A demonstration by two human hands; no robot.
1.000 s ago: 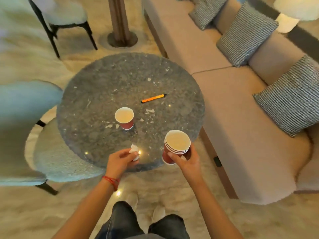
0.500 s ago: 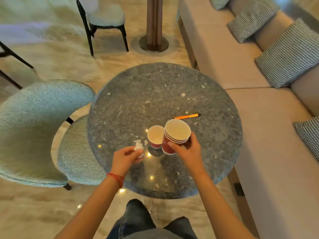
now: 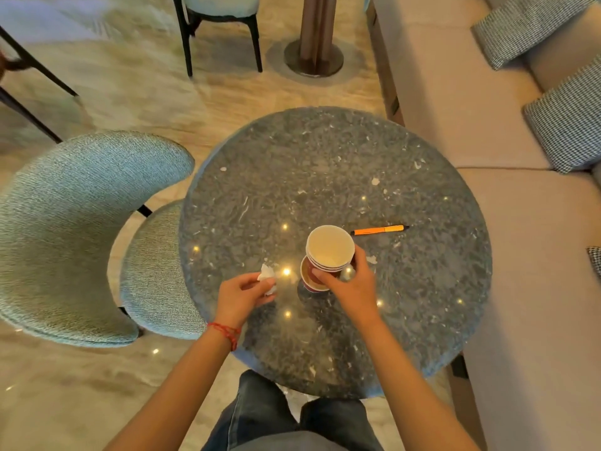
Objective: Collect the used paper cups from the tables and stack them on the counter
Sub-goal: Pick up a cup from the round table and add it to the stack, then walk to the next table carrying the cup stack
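My right hand point(image 3: 349, 284) grips a stack of red paper cups point(image 3: 329, 252) with cream insides. The stack's bottom sits in the mouth of a single red cup point(image 3: 309, 280) that stands on the round dark stone table point(image 3: 325, 157); that cup is mostly hidden behind the stack and my fingers. My left hand point(image 3: 242, 292) hovers over the table's near left part, closed on a crumpled white tissue point(image 3: 267, 277).
An orange pen point(image 3: 380, 229) lies just right of the cups. A teal upholstered chair point(image 3: 81, 229) is tucked at the table's left. A beige sofa point(image 3: 487, 109) with checked cushions point(image 3: 566, 125) runs along the right. Another table's pedestal point(image 3: 317, 37) and chair stand beyond.
I have come closer to the table. My right hand carried the stack left and lowered it onto the single cup. My left hand still holds the tissue.
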